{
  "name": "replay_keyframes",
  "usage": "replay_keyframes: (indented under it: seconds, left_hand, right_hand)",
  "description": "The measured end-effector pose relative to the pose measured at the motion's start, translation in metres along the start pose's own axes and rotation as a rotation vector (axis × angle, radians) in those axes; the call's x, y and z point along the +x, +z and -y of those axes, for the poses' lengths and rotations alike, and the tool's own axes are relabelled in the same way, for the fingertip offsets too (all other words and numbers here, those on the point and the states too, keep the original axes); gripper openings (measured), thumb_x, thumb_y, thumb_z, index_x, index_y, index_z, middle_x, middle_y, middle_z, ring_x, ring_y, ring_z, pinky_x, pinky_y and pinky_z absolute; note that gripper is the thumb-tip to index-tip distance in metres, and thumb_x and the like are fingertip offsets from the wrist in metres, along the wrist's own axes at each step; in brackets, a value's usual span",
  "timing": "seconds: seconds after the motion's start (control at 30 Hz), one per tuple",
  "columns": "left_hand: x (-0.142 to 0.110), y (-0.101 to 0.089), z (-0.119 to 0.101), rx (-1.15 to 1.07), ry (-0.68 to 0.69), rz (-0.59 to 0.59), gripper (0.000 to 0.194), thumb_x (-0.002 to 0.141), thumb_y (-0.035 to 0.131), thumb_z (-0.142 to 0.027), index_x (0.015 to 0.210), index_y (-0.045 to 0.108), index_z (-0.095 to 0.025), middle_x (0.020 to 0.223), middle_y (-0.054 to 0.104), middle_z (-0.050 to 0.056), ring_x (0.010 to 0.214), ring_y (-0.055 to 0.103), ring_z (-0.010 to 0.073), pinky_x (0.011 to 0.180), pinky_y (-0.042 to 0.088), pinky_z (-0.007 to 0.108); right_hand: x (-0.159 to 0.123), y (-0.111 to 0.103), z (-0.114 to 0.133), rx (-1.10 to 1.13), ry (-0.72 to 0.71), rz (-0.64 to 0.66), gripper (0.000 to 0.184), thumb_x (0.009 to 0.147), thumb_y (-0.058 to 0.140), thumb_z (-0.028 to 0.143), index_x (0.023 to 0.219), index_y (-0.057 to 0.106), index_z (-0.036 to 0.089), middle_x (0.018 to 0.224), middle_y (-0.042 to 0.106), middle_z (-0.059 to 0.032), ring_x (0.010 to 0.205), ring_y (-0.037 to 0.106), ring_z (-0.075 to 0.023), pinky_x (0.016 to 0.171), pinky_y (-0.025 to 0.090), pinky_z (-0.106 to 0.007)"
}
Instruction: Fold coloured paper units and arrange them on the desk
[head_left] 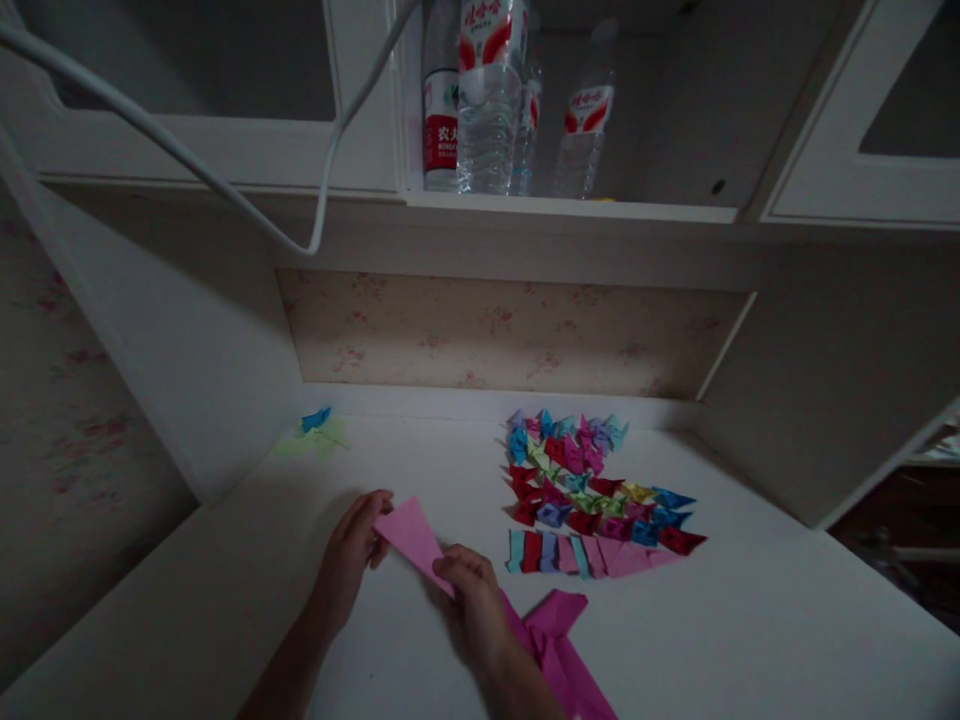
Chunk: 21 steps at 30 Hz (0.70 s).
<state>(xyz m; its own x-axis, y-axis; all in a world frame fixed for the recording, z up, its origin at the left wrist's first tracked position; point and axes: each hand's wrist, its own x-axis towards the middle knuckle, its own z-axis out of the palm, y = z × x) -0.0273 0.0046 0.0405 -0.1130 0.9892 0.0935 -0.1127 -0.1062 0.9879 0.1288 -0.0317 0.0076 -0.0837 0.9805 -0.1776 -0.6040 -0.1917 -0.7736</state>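
A pink sheet of paper [411, 538], folded into a triangle, lies on the white desk [750, 620] between my hands. My left hand [349, 555] pinches its left corner with closed fingers. At the sheet's lower right edge, my right hand [471, 590] presses down with curled fingers. A darker pink folded strip [559, 640] sits just right of my right wrist.
Rows of several small folded paper pieces in many colours [592, 490] lie to the right of my hands. A blue and green paper piece [316, 428] sits at the back left. Water bottles [491, 100] stand on the shelf above; a white cable [225, 190] hangs across.
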Motion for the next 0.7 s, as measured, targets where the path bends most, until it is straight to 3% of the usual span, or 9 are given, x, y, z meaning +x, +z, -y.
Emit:
replay_keyframes:
  seconds: [0.13,0.27,0.4,0.5,0.63,0.7]
  left_hand:
    - [0.003,-0.019,0.001,0.191,-0.112,0.151,0.033,0.074,0.064,-0.048,0.083,0.063,-0.016,0.052,0.039,-0.008,0.044,0.031,0.0064,0.042,0.021,0.018]
    - [0.003,-0.020,0.002,0.319,-0.082,0.216,0.034,0.074,0.062,-0.049,0.076,0.062,-0.016,0.049,0.030,-0.010,0.045,0.027,0.0069,0.044,0.019,0.019]
    - [0.003,-0.019,-0.005,0.397,-0.059,0.067,0.041,0.066,0.066,-0.054,0.081,0.064,-0.016,0.050,0.039,-0.008,0.046,0.033,0.0088,0.045,0.025,0.021]
    - [0.001,-0.018,-0.011,0.381,-0.049,-0.048,0.043,0.064,0.067,-0.056,0.084,0.064,-0.018,0.050,0.039,-0.009,0.047,0.034,0.0099,0.046,0.027,0.022]
    - [-0.005,-0.010,-0.022,0.373,-0.016,0.015,0.034,0.070,0.063,-0.051,0.066,0.060,-0.018,0.046,0.038,-0.008,0.047,0.036,0.0101,0.049,0.028,0.023]
    - [-0.007,-0.002,-0.032,0.344,-0.022,0.034,0.029,0.069,0.064,-0.047,0.072,0.062,-0.018,0.047,0.045,-0.007,0.048,0.041,0.0113,0.049,0.031,0.023]
  right_hand:
    - [0.005,-0.002,-0.009,-0.031,0.035,0.026,0.009,0.064,0.068,0.018,0.057,0.063,0.019,0.049,0.048,0.0064,0.045,0.041,-0.0078,0.046,0.031,-0.019]
    - [0.011,-0.003,-0.004,-0.011,-0.024,0.049,0.010,0.065,0.068,0.016,0.056,0.064,0.015,0.044,0.046,0.0060,0.038,0.036,-0.0059,0.037,0.020,-0.019]
    - [0.013,-0.001,0.006,0.119,-0.074,0.082,0.016,0.075,0.064,0.024,0.062,0.063,0.013,0.048,0.050,0.0050,0.034,0.035,-0.0038,0.033,0.018,-0.018]
    - [0.015,-0.001,0.010,0.329,0.031,-0.011,0.018,0.077,0.065,0.030,0.070,0.063,0.014,0.054,0.053,0.0055,0.034,0.037,-0.0028,0.031,0.021,-0.016]
    - [0.018,-0.006,0.013,0.617,0.167,-0.066,0.019,0.078,0.066,0.033,0.078,0.063,0.014,0.053,0.057,0.0053,0.035,0.045,-0.0041,0.035,0.032,-0.015]
    - [0.020,-0.010,0.014,0.679,0.153,-0.052,0.022,0.080,0.063,0.038,0.084,0.062,0.016,0.052,0.058,0.0057,0.035,0.047,-0.0060,0.036,0.033,-0.016]
